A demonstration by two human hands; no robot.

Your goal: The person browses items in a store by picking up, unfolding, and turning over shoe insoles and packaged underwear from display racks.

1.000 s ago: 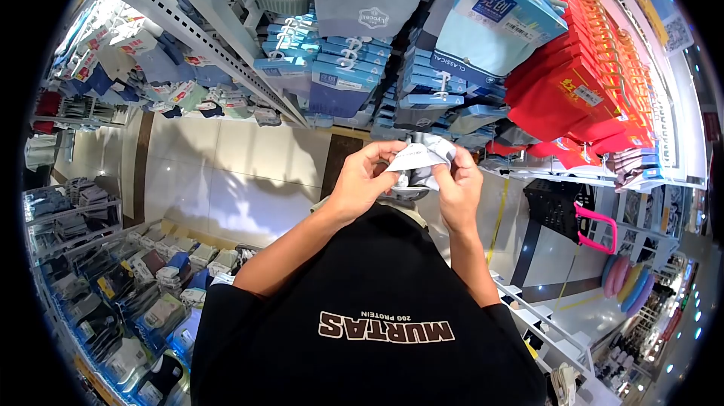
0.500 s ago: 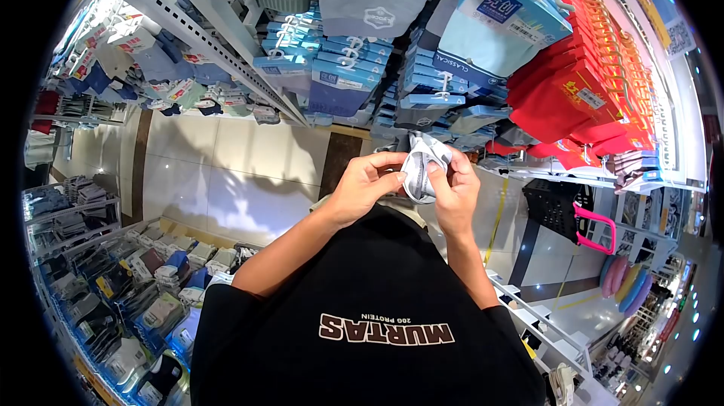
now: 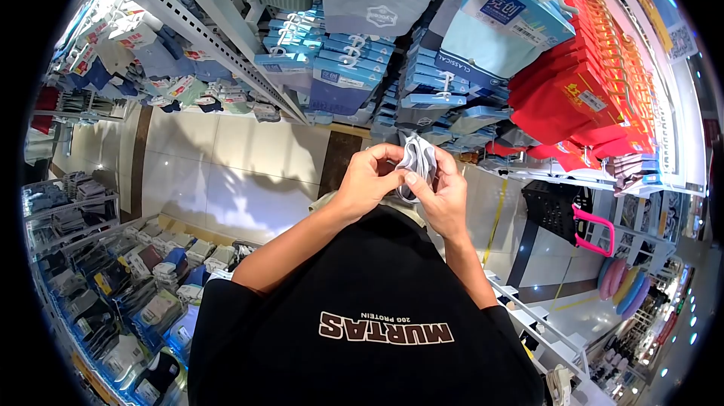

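A bundle of folded grey and white cloth (image 3: 417, 162), perhaps a garment, is held up in front of my chest; its exact kind is hard to make out. My left hand (image 3: 371, 181) pinches its left side between thumb and fingers. On the right side, my right hand (image 3: 443, 193) is closed around it, with the thumb pressed on the near edge. The thumbs almost meet at the middle. Folded layers show between the hands, while the fingertips behind the cloth are hidden.
Hanging light-blue packs (image 3: 504, 25) and red packs (image 3: 577, 93) crowd the racks ahead. At lower left stands a bin of packaged goods (image 3: 128, 293). A black basket with a pink handle (image 3: 558, 210) is at right, and a white rack (image 3: 554, 346) stands near my right elbow.
My right hand has moved inward, closer to my left. The cloth, earlier spread into an open loop, is now pressed together into narrow folds.
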